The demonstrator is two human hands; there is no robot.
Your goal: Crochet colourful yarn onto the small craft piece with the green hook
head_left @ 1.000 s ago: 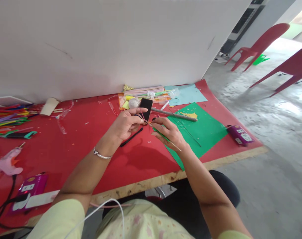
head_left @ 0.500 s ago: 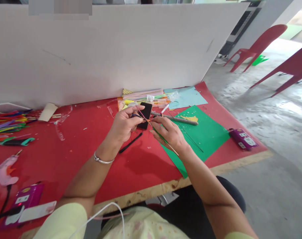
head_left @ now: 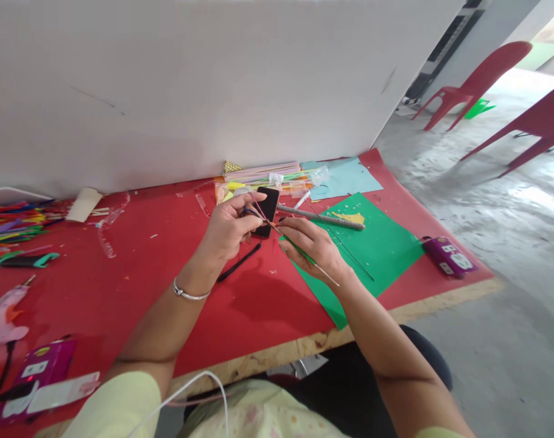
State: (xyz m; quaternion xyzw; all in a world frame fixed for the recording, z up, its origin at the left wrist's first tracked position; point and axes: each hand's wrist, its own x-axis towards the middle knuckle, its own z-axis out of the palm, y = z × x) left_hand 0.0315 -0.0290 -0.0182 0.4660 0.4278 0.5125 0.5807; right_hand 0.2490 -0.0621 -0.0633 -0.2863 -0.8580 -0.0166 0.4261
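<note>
My left hand (head_left: pixel 226 230) is closed in a pinch on a thin pink strand (head_left: pixel 257 205), with a dark loop beside the fingers. Close to its fingertips, my right hand (head_left: pixel 317 248) pinches a thin stick (head_left: pixel 325 275), green along part of its length and pale at the lower end, which slants down under the palm. A small orange bit shows where the two fingertips almost meet. Behind the hands lies a black phone (head_left: pixel 270 204), partly covered by the left fingers. How strand and stick join is too small to tell.
Green paper (head_left: pixel 372 243) bears a grey rod (head_left: pixel 332 219) and thin dark wire. A black strip (head_left: pixel 239 263) lies near my left wrist. Colourful stems (head_left: pixel 14 226), a glue gun (head_left: pixel 7 313) and a purple box (head_left: pixel 53 365) are left; another purple box (head_left: pixel 449 257) is right.
My right hand has turned slightly, and the stick's pale lower end has swung to the right. My left hand keeps its pinch almost in place. The view has tilted a little.
</note>
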